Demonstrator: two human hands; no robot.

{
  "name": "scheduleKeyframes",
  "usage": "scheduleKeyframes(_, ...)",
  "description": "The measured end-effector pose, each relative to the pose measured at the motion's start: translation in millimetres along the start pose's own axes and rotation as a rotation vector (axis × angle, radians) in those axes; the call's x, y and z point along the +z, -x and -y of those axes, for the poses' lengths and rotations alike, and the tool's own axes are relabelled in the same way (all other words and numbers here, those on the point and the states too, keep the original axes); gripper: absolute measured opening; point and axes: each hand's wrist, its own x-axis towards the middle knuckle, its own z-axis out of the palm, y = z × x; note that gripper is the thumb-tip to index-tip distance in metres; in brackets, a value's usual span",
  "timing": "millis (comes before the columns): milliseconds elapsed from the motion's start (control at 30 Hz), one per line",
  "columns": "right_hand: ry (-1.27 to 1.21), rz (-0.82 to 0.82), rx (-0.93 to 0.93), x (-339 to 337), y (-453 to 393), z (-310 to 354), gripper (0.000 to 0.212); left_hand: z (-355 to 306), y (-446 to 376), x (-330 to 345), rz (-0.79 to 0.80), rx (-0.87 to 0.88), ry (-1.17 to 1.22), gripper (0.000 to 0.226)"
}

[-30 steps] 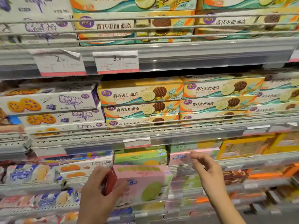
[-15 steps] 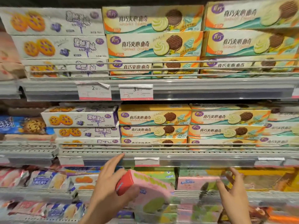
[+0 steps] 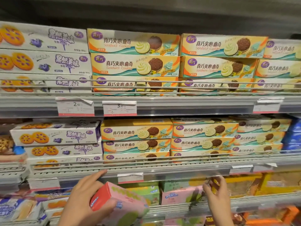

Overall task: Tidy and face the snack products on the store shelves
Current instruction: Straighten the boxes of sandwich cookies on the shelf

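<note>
My left hand [image 3: 83, 198] grips a pink Oreo box [image 3: 123, 204] with a red end, tilted, in front of the lower shelf. My right hand [image 3: 216, 194] reaches into that shelf, its fingers curled at a yellow-and-brown pack [image 3: 215, 185] beside a pink box [image 3: 180, 195] standing on the shelf. What the fingers hold is blurred. A green box [image 3: 149, 193] stands left of the pink one.
Above are two shelves of yellow sandwich-cookie boxes [image 3: 136, 129] and white blueberry-cookie boxes [image 3: 55, 136] behind wire rails [image 3: 146, 162]. Price tags [image 3: 119, 108] hang on the shelf edges. Yellow packs [image 3: 260, 185] fill the lower right; wrapped cakes [image 3: 19, 207] lie lower left.
The view has tilted upward. My left hand lifted the pink box toward the lower shelf. My right hand moved right and up, into the shelf by the yellow pack.
</note>
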Motion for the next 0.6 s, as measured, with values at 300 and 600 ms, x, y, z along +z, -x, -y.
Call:
scheduleKeyframes(300,-0.016,0.020,0.033,1.1,4.4,3.8,0.060,-17.4,5.2,-9.4,0.047,-0.099,0.059,0.046)
scheduleKeyframes(600,0.010,0.088,0.038,4.3,-3.9,-0.6,0.042,-17.6,5.3,-15.6,0.088,-0.116,0.083,0.042)
